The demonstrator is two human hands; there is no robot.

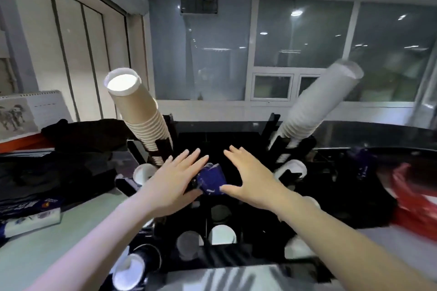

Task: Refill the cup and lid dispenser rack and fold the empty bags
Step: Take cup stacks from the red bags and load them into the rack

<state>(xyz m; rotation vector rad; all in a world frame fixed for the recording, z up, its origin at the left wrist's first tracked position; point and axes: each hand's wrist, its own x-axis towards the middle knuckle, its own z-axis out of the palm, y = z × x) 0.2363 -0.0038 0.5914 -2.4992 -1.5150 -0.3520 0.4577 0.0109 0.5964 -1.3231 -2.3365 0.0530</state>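
A black dispenser rack (212,260) stands in front of me, with white cup bottoms showing in several of its round holes. A tall stack of brown paper cups (139,111) leans out of its left rear slot, and a stack of white cups (316,104) leans out of the right rear slot. Between my hands a dark blue cup stack (211,181) sits at the rack's middle. My left hand (175,179) has straight fingers, its thumb against the blue stack's left side. My right hand (253,178) is spread, its thumb touching the stack's right side.
A red plastic bag (416,203) lies at the right on the dark counter. Black bags and clothing (78,151) pile up at the left, with a blue-and-white box (30,217) on the pale tabletop and a desk calendar (26,111) behind. Windows line the back wall.
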